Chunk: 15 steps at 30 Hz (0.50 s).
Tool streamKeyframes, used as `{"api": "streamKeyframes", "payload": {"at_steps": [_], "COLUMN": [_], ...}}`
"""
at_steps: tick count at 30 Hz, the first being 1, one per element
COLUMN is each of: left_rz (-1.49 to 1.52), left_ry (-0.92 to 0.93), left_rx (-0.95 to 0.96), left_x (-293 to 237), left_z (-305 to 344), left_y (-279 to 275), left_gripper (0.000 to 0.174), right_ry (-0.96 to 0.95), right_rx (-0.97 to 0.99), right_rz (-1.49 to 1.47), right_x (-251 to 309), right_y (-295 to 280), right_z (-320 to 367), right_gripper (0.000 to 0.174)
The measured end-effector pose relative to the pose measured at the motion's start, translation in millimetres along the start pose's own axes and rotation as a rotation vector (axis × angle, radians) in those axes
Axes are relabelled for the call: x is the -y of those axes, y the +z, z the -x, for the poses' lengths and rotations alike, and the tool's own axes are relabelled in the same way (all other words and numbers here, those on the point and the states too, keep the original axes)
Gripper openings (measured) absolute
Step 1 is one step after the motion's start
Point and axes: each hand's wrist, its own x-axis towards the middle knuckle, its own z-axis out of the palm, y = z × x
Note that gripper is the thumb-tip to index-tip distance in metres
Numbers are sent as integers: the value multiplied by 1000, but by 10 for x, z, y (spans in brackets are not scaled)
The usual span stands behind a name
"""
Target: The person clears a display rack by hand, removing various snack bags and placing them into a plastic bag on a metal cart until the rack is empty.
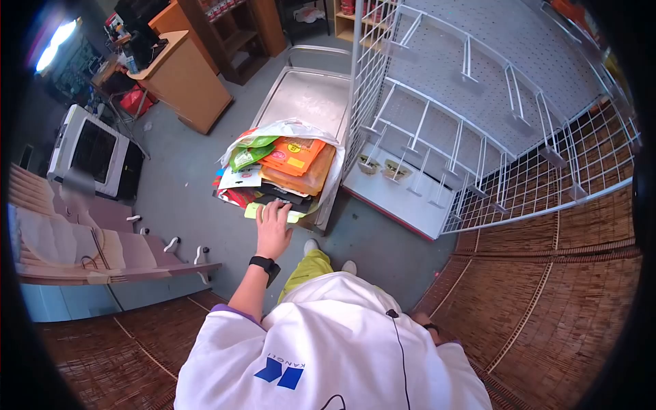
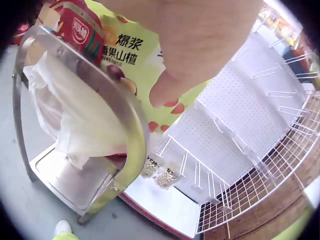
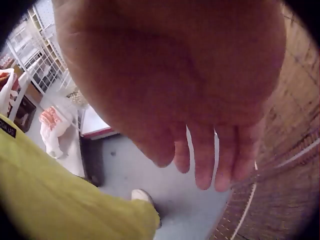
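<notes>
My left hand (image 1: pixel 273 229) is at the near edge of a white plastic bag (image 1: pixel 331 184) filled with snack packets. It pinches a light green snack packet (image 1: pixel 254 210), whose front shows Chinese lettering and fruit pictures. In the left wrist view the thumb lies across this packet (image 2: pixel 145 95), while the other fingers are hidden. Orange packets (image 1: pixel 294 154), a green packet (image 1: pixel 253 152) and black ones (image 1: pixel 290 195) are heaped inside the bag. My right hand (image 3: pixel 185 85) hangs at my side, fingers extended downward and holding nothing; the head view shows little of it.
The bag stands on a metal flatbed trolley (image 1: pixel 301 102) with a tubular handle (image 2: pixel 137 115). To the right is a white wire rack (image 1: pixel 444 126) with hooks and two small packets (image 1: pixel 395 171) on its base. Woven screens (image 1: pixel 533 294) stand nearby; a wooden cabinet (image 1: pixel 184 82) is farther back.
</notes>
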Motion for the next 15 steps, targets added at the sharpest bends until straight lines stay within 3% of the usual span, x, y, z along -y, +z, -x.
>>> {"api": "streamKeyframes", "payload": {"at_steps": [3,4,7,8,9,10,11,12,13,15], "left_rz": [17,6,16,32,25,36,39,63,27,52], "left_ry": [-23,-27,-35,-45,-49,-52,-51,-55,-22,2], "left_rx": [16,10,11,22,3,-4,-8,-16,-57,-129], "left_x": [-13,-26,-5,7,38,74,76,67,118,56], "left_z": [89,102,112,126,143,158,159,164,187,6], "left_y": [96,96,106,113,163,228,237,239,325,234], "left_gripper": [76,76,75,76,77,77,74,71,74,67], "right_ry": [-86,-107,20,-309,-363,-227,-209,-254,-310,-315], "right_rx": [54,0,-180,-249,-180,-347,-379,-198,-127,-93], "right_rz": [204,-12,-168,455,660,166,-51,-266,-152,-478], "right_x": [-577,-569,-481,-526,-355,-168,200,230,447,752], "right_y": [230,206,270,310,230,252,88,130,28,-86], "right_z": [-264,-143,-432,-707,-801,-849,-577,-866,-851,-886], "right_gripper": [34,33,26,24,21,18,14,10,15,19]}}
